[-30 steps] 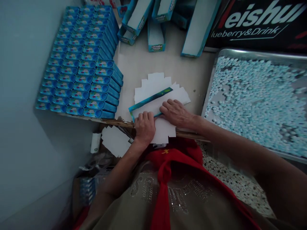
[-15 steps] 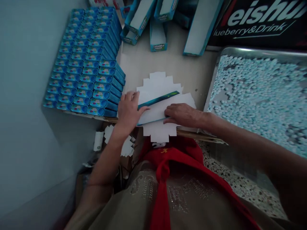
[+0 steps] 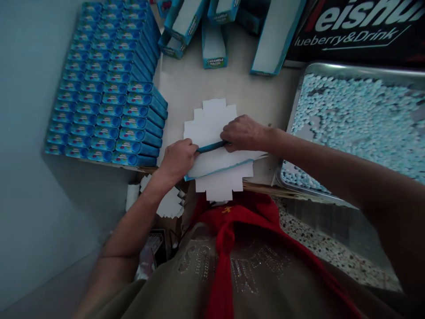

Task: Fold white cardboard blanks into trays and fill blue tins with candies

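Observation:
A partly folded cardboard box blank [image 3: 219,160], white inside with blue outer edges, lies slanted on a pile of flat white blanks [image 3: 212,116]. Its far side stands folded as a narrow blue strip. My left hand [image 3: 181,160] is closed on the left end of that strip. Farther right, my right hand [image 3: 244,133] pinches the same strip near its other end. The fingertips of both hands are partly hidden behind the knuckles. The blank's near edge shows a thin blue line.
Stacked blue printed boxes [image 3: 109,102] fill the table's left side. Open blue trays [image 3: 215,46] stand at the back. A metal tray [image 3: 299,88] of pale blue candies is at right, before a black sign [image 3: 352,31]. More white blanks [image 3: 169,201] sit below the table edge.
My right hand has moved from the blank's near edge up to its far blue strip. My left hand has closed on the strip's left end. The view has shifted slightly.

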Demonstrator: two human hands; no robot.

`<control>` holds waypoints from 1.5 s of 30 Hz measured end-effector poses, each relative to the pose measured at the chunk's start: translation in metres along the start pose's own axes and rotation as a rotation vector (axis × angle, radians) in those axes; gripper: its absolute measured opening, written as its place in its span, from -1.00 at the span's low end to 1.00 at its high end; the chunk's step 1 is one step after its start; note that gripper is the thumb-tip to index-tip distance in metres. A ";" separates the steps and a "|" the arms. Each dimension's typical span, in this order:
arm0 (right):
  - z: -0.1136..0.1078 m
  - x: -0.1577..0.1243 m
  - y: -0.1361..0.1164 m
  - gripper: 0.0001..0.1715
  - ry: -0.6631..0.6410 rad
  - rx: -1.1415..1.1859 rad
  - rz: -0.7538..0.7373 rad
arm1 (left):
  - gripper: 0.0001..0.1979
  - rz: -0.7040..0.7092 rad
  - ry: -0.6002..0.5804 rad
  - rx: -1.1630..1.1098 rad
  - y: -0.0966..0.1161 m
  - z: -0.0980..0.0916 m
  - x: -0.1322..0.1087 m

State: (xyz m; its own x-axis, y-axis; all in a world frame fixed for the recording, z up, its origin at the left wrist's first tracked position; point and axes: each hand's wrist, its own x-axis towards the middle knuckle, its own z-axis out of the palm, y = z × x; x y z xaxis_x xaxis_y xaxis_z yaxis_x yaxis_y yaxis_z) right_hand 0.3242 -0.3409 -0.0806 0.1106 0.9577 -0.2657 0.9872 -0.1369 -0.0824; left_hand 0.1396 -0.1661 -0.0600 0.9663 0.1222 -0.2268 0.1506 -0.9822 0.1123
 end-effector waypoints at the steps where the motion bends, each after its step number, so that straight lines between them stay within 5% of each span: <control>1: 0.000 0.001 -0.004 -0.86 0.000 -0.007 -0.028 | -0.79 0.028 -0.005 0.025 -0.001 0.001 0.000; 7: 0.008 0.019 -0.013 -0.66 0.084 -0.042 -0.117 | -0.74 0.022 -0.073 0.113 0.001 0.002 0.008; 10: -0.002 0.026 -0.008 -0.75 0.156 -0.037 -0.146 | -0.87 -0.053 -0.190 0.042 0.004 -0.011 0.013; 12: -0.013 0.020 -0.005 -0.83 0.223 -0.009 -0.112 | -0.73 -0.059 -0.251 -0.103 0.007 -0.022 0.021; 17: -0.008 -0.034 -0.010 -0.35 0.516 0.197 0.351 | -0.20 -0.153 -0.045 -0.410 0.014 -0.024 0.066; 19: 0.016 -0.053 -0.019 -0.32 0.613 0.314 0.612 | -0.27 -0.164 -0.023 -0.471 0.018 -0.014 0.086; 22: 0.058 -0.059 -0.033 -0.35 0.630 0.509 0.861 | -0.70 -0.119 0.042 -0.536 0.025 0.004 0.099; 24: 0.077 -0.053 -0.040 -0.48 0.629 0.620 0.933 | -0.84 -0.120 0.131 -0.568 0.033 0.016 0.093; 27: 0.086 -0.044 -0.051 -0.54 0.658 0.620 0.994 | -0.80 -0.189 0.226 -0.596 0.050 0.031 0.070; 32: 0.074 -0.047 -0.079 -0.54 0.737 0.611 1.026 | -0.52 -0.272 0.271 -0.620 0.071 0.046 0.041; 39: 0.066 -0.063 -0.079 -0.35 0.620 0.942 0.959 | -0.60 -0.244 0.439 -0.712 0.078 0.057 0.019; 45: 0.061 -0.063 -0.087 -0.54 0.594 0.744 0.930 | -0.76 0.043 0.188 -0.617 0.054 0.048 0.036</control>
State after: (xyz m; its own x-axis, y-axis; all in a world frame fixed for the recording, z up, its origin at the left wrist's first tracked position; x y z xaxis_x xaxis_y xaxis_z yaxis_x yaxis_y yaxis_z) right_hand 0.2238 -0.4050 -0.1151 0.9262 0.3710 -0.0676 0.2402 -0.7187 -0.6525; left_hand 0.1729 -0.2218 -0.1082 0.9858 0.1626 -0.0430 0.1496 -0.7307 0.6661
